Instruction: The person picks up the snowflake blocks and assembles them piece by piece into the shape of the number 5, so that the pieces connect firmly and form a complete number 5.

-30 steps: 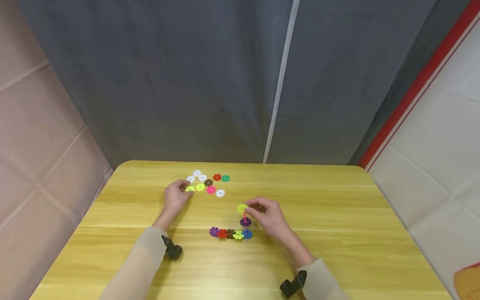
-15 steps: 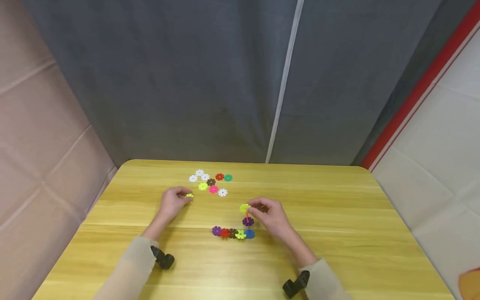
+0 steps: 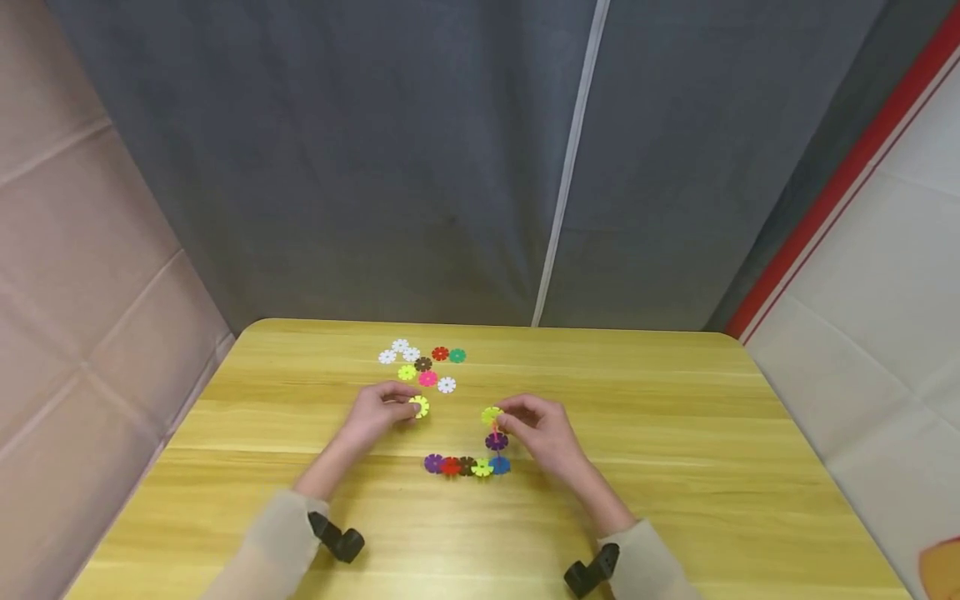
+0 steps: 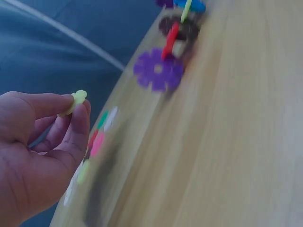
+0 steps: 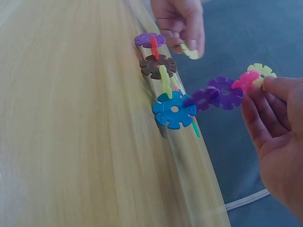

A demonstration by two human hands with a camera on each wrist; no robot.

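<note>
Yellow disc pinched in left hand, left of chain; right hand pinching chain's top; open bench rightward.

Beige long sleeves cover both arms, with a black camera mount at each wrist.

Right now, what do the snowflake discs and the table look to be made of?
Yellow disc in the left hand and the joined chain: likely moulded plastic, with uniform bright colours and crisp notched edges. Table: wood or wood-look laminate, with a smooth, grain-striped top.
</note>
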